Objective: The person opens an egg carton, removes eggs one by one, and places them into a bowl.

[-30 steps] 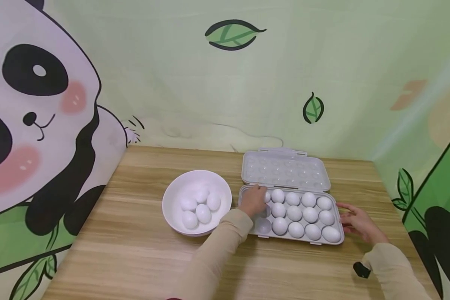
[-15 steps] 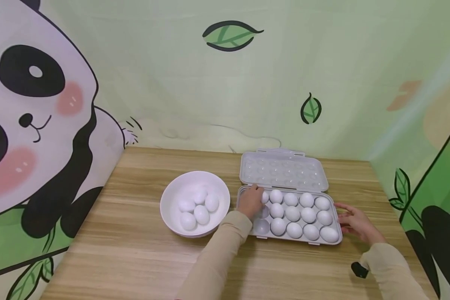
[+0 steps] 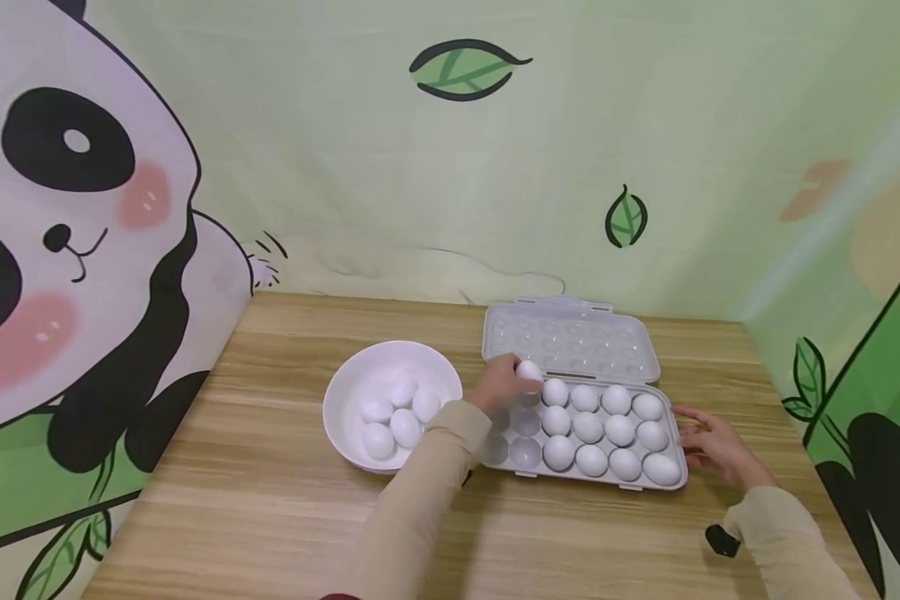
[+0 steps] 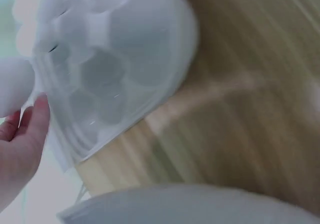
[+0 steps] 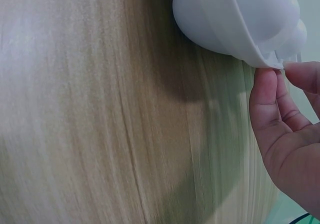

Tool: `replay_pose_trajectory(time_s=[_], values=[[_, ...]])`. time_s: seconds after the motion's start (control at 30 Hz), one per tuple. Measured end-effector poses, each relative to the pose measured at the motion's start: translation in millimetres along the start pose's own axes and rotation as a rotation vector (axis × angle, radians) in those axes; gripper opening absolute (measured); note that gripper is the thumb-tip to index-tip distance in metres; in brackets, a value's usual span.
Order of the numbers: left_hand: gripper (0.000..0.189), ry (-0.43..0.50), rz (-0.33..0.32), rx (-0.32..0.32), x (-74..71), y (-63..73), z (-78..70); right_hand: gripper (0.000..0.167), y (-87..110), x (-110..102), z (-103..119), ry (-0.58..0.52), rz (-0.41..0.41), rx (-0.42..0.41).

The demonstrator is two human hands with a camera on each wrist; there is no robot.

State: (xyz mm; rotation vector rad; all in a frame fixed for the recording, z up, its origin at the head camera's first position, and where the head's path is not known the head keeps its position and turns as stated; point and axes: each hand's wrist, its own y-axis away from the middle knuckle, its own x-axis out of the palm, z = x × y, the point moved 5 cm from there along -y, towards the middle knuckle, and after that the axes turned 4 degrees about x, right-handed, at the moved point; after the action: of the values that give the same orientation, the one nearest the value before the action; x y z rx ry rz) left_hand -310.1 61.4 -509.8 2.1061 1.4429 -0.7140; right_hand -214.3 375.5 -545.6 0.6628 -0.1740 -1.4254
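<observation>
My left hand [image 3: 502, 383] holds a white egg [image 3: 528, 372] between fingers and thumb, over the back left part of the egg tray [image 3: 588, 478]. In the left wrist view, that egg [image 4: 15, 86] sits at the left edge against the fingers [image 4: 37, 116], above the tray's cups. The tray carries several white eggs [image 3: 588, 427] in its middle and right columns; bare cups [image 3: 526, 452] show at its left end. My right hand [image 3: 720, 447] grips the tray's right end. In the right wrist view, its fingertips [image 5: 265, 84] pinch the tray's rim [image 5: 250, 39].
A white bowl [image 3: 337, 417] with several eggs stands left of the tray. The tray's lid [image 3: 570, 337] lies opened out behind it. All stand on a wooden table [image 3: 270, 517], with a printed panda cloth [image 3: 330, 167] behind.
My left hand has come up and back out of the tray's left end, with an egg now showing raised in its fingers. The right hand stays at the tray's end.
</observation>
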Motion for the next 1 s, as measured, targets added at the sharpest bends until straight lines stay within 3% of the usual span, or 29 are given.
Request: replay_pose_trajectory(time_s=[0.27,0.4,0.6,1.0], values=[[0.031,0.453,0.079,-0.105,-26.5,-0.9,-6.1,0.060,-1.1,-0.9,-2.3,0.025,-0.004,0.023],[0.028,0.552,0.134,-0.125,-39.6,-0.9,-3.0,0.059,-0.6,-1.2,-2.8,0.032,-0.005,0.031],[0.029,0.545,0.174,-0.119,-63.3,5.2,5.8,0.060,0.8,-0.5,-2.8,0.031,-0.005,0.028],[0.037,0.331,0.184,-0.126,-110.5,29.9,29.5,0.059,-1.7,0.1,-2.4,0.026,0.000,0.009]])
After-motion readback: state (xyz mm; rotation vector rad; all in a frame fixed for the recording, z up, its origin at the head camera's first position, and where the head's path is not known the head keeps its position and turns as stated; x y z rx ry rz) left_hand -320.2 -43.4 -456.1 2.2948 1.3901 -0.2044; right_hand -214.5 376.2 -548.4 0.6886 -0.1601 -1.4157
